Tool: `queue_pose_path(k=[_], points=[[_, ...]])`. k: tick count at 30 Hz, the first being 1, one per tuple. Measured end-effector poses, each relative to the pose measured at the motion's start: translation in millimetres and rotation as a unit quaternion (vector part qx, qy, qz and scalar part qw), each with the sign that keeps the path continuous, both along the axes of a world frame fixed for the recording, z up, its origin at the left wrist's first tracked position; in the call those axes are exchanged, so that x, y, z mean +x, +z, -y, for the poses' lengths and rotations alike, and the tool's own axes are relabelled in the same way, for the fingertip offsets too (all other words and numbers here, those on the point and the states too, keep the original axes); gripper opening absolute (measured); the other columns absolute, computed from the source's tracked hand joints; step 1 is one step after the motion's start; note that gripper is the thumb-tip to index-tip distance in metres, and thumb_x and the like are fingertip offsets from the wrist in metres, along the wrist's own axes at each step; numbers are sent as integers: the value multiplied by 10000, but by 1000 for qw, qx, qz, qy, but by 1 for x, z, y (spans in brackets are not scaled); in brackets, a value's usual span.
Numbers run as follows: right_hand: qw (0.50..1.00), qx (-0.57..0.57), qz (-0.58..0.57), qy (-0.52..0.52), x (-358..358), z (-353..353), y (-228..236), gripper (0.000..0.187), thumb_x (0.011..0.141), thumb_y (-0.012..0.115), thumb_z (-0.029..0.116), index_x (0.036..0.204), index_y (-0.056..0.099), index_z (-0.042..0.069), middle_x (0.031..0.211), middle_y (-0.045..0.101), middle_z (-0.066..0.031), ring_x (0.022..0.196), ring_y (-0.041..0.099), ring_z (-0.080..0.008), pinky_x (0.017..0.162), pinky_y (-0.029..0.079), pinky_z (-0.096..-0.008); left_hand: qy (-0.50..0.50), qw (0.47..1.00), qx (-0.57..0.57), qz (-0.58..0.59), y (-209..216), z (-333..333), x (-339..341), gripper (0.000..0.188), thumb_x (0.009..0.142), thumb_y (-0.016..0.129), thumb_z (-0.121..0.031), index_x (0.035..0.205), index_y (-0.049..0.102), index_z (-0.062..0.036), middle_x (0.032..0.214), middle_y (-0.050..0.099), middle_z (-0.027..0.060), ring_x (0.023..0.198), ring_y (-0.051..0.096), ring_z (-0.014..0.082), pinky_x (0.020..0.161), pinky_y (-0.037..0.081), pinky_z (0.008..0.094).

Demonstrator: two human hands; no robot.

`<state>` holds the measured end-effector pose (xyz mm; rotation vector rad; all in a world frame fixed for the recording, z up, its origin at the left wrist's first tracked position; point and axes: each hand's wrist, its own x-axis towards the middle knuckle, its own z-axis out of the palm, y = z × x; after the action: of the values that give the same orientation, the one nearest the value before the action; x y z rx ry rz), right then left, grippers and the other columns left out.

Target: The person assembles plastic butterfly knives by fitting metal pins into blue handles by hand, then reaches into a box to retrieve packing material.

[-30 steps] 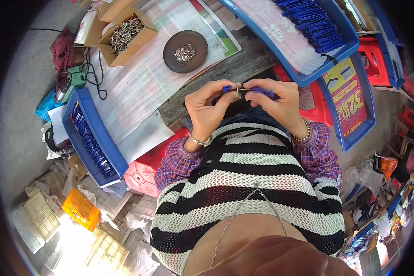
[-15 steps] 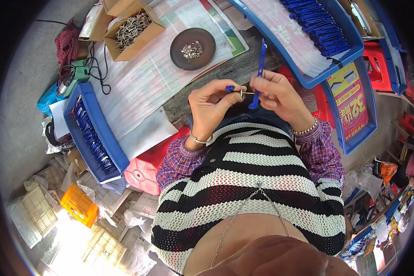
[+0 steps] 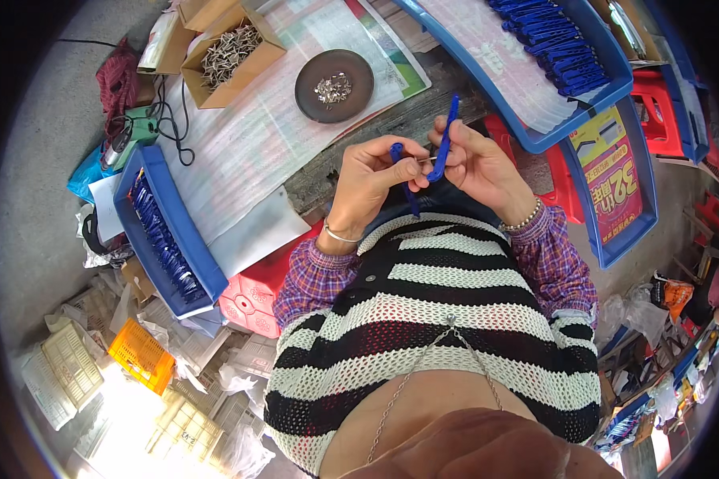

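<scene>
Blue strip (image 3: 447, 136): long axis near upright, tip toward table, grasped by right hand (image 3: 475, 164). Left hand (image 3: 371, 180) pinches second blue piece (image 3: 403, 180).

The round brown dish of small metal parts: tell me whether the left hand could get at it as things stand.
Probably yes. The brown dish sits uncovered on the paper-covered bench just beyond the left hand, with nothing standing between them, but that hand is pinching a blue strip and would need to free its fingers first.

Small assembly workshop: blue parts trays (image 3: 164, 239), box of metal bits (image 3: 230, 54), stacked crates (image 3: 140, 355).
</scene>
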<state>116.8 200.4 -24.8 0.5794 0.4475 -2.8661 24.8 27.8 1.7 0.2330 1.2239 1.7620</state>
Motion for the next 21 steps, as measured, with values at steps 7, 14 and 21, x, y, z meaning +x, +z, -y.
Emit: queue_pose_path(k=[7, 14, 21], points=[[999, -26, 15, -26, 5, -10, -22, 118, 914, 570, 142, 995, 512, 78, 946, 585, -50, 762, 613, -94, 655, 555, -229, 43, 996, 76, 26, -6, 4, -11, 181, 814, 670, -37, 966, 614, 44, 829, 655, 139, 683, 639, 181, 606, 516, 264], [987, 140, 61, 47, 21, 11, -4, 175, 815, 665, 74, 936, 542, 45, 898, 650, -113, 726, 646, -144, 665, 553, -252, 95, 993, -14, -70, -2, 4, -19, 135, 818, 661, -23, 932, 617, 35, 823, 645, 139, 676, 628, 177, 615, 502, 262], [960, 276, -44, 8, 25, 24, 33, 122, 853, 607, 59, 956, 560, 14, 880, 663, -166, 713, 660, -171, 666, 545, -264, 82, 974, -79, -197, 4, 1, -17, 121, 805, 616, 72, 920, 649, 57, 809, 661, 94, 691, 626, 120, 630, 513, 226]])
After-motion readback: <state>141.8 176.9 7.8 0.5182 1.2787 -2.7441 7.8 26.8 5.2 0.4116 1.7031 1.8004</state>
